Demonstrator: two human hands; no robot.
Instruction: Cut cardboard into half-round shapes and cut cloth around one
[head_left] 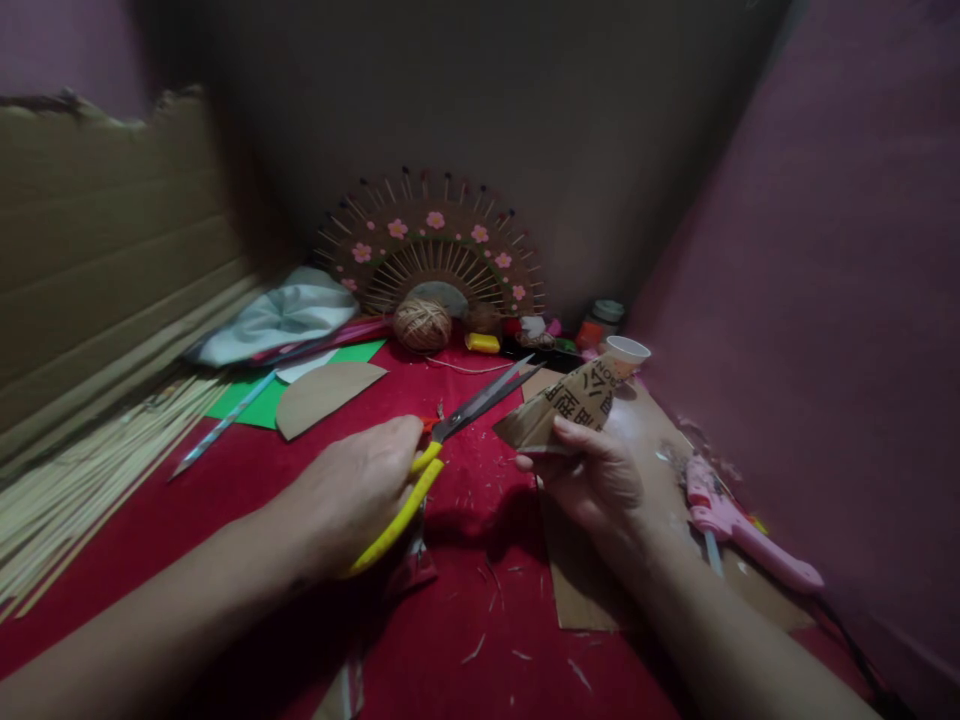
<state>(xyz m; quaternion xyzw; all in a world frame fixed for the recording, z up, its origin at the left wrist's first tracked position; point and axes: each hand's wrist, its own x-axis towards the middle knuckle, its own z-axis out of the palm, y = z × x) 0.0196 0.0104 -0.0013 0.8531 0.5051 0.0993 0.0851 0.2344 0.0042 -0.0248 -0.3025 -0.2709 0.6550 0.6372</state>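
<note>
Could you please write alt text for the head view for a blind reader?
The left hand holds yellow-handled scissors, blades apart, aimed at a printed cardboard piece held in the right hand over a red cloth. A pink glue gun lies at right, thin sticks at left.

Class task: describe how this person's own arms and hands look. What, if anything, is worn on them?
Both arms are bare: the left forearm and right forearm show no sleeves up to the picture's edge. The left hand and right hand wear no gloves, and no watch or bracelet shows at either wrist. The light is too dim to tell whether any rings are worn.
</note>
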